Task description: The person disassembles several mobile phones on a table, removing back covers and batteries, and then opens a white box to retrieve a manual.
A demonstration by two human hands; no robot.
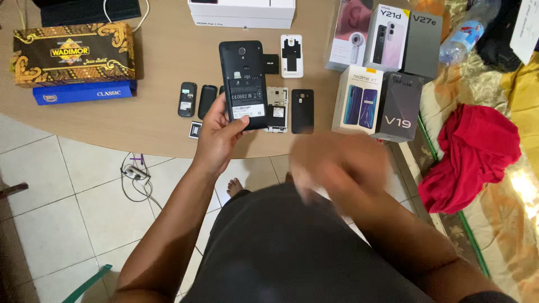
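The right hand (337, 168) is a blur near the body, so I cannot tell whether its fingers are open or closed. Farther out, the left hand (220, 134) pinches the opened black phone (243, 84) by its lower edge above the table (157, 84); that thin grip could slip, dropping it onto the small phones and covers (196, 101) below.

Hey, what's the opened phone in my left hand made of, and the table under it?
Phone: likely matte black plastic, its exposed back showing moulded recesses and a paper label. Table: looks like wood-pattern laminate, smooth, tan, faintly grained; real wood can't be ruled out.
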